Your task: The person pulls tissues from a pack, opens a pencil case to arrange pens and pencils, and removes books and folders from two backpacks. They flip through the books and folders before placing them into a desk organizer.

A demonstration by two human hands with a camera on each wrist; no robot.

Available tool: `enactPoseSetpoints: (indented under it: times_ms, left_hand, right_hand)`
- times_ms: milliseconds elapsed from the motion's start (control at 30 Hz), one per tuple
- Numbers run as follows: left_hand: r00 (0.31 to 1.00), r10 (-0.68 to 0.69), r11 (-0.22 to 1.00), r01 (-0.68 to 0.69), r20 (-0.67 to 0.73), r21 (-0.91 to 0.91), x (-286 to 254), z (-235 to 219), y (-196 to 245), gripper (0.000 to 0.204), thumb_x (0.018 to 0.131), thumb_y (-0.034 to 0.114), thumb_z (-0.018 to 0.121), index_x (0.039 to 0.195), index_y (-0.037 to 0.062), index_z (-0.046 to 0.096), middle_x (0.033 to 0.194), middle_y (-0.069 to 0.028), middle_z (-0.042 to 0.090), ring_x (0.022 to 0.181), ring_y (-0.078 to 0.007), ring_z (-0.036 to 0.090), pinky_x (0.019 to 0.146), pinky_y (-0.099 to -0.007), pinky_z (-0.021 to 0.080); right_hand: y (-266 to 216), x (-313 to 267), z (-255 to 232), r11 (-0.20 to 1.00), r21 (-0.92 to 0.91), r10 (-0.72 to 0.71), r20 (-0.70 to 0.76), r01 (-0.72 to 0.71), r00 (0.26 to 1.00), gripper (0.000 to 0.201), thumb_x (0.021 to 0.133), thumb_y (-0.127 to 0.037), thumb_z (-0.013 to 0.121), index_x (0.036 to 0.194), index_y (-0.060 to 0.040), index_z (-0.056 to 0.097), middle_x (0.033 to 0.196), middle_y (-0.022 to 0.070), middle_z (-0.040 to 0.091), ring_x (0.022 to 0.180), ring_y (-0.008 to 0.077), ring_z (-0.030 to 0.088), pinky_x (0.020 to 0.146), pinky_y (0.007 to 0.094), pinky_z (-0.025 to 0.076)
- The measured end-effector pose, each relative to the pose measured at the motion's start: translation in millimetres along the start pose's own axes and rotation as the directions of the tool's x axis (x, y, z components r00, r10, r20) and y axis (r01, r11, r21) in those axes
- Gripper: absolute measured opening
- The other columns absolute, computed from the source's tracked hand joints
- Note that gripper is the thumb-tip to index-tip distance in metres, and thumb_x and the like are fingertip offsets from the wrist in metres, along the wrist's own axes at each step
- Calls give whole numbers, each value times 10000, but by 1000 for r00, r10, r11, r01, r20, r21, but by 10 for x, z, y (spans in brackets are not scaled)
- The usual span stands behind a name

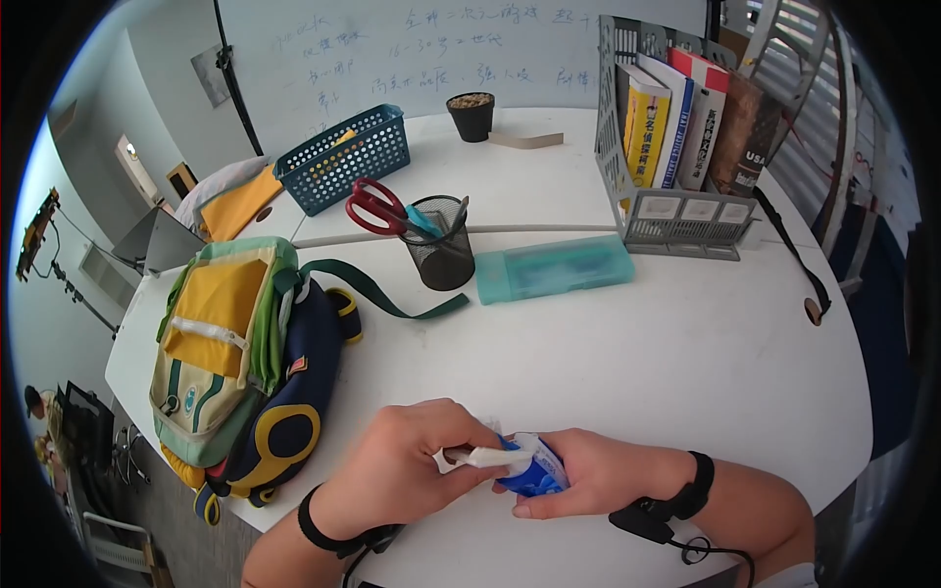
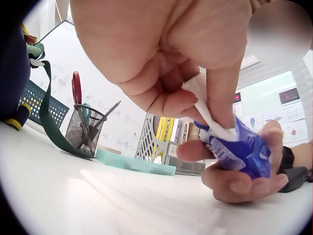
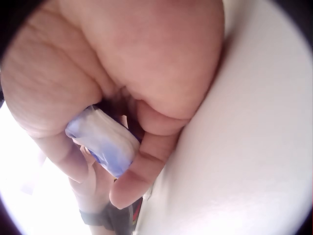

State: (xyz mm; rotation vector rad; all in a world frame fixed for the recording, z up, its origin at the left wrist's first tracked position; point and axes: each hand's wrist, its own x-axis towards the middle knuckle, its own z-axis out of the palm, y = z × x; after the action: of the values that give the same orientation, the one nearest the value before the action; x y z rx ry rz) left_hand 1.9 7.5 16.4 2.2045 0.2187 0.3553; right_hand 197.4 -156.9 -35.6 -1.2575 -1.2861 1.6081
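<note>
Left hand pinching a white tissue, the lower end hidden in a blue packet; right hand gripping that packet — partly concealed by it — above the white table. Beyond, a teal case, contents indistinct; leftward, a backpack.

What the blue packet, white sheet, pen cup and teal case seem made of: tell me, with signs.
Blue packet: probably glossy plastic film, going by its creases and highlights.
White sheet: matte, limply folded; likely tissue paper, perhaps cloth.
Pen cup: dark, fine open mesh, so probably metal wire.
Teal case: likely smooth plastic; translucent, with dim shapes showing through.
</note>
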Motion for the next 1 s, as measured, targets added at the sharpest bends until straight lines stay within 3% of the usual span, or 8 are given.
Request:
enactPoseSetpoints:
  times_ms: [67,133,200,267,433,633,767,1000]
  left_hand:
    - [1000,23,1000,-23,-3,21,6,8,-8,252,793,34,935,1005,49,800,899,-61,761,749,-168,715,690,-289,570]
    - [992,-19,974,-10,-123,-228,-6,11,-74,273,789,36,946,1014,26,791,899,-73,762,744,-159,712,691,-284,572]
    - [989,-14,970,-23,-150,-244,-24,-25,-141,219,810,18,930,977,7,790,887,-86,765,745,-153,713,690,-281,572]
    - [993,55,982,-73,-109,-173,-15,-59,-143,160,826,-10,908,938,15,797,873,-87,771,746,-151,718,688,-282,574]
    - [998,17,994,-24,-60,-107,2,32,-37,118,842,-21,884,920,41,820,876,-83,781,756,-171,735,681,-279,571]
    - [998,34,998,-37,-50,-56,-9,78,-3,198,846,-44,846,1003,76,856,944,-67,764,795,-180,744,705,-318,615]
    - [996,18,999,-23,-88,-45,-17,153,23,223,814,-85,851,978,66,863,920,-63,764,799,-164,734,693,-287,587]
    - [990,129,986,-121,-58,116,-32,196,49,252,789,-88,850,966,92,864,933,-45,748,789,-164,725,668,-291,591]
  right_hand:
    - [13,-2,11,998,42,-34,-28,36,999,522,980,-275,808,1377,-17,589,1211,78,706,1072,197,675,1008,341,539]
    - [35,3,12,996,78,-39,-45,42,998,531,976,-282,812,1379,-18,588,1205,78,707,1067,196,677,1003,342,541]
    - [34,1,13,992,116,-41,-63,48,997,540,972,-289,815,1381,-20,587,1198,77,709,1062,196,679,999,342,543]
    - [-4,-3,12,994,109,-7,-46,12,999,546,973,-306,814,1379,-22,586,1196,75,716,1074,197,681,1003,346,542]
    - [95,27,-4,1000,8,-30,-11,30,999,530,980,-335,805,1359,-25,601,1200,80,723,1087,198,683,1004,341,539]
    - [45,7,7,998,51,-29,-32,31,999,525,978,-351,805,1342,-22,619,1213,86,730,1098,209,687,1022,349,536]
    - [31,5,16,999,48,-14,-30,15,999,530,973,-338,811,1350,-19,617,1222,88,732,1102,209,690,1026,353,537]
    - [-48,-16,-1,1000,2,8,-15,-8,1000,518,974,-330,808,1348,-26,619,1207,82,732,1092,205,685,1024,354,537]
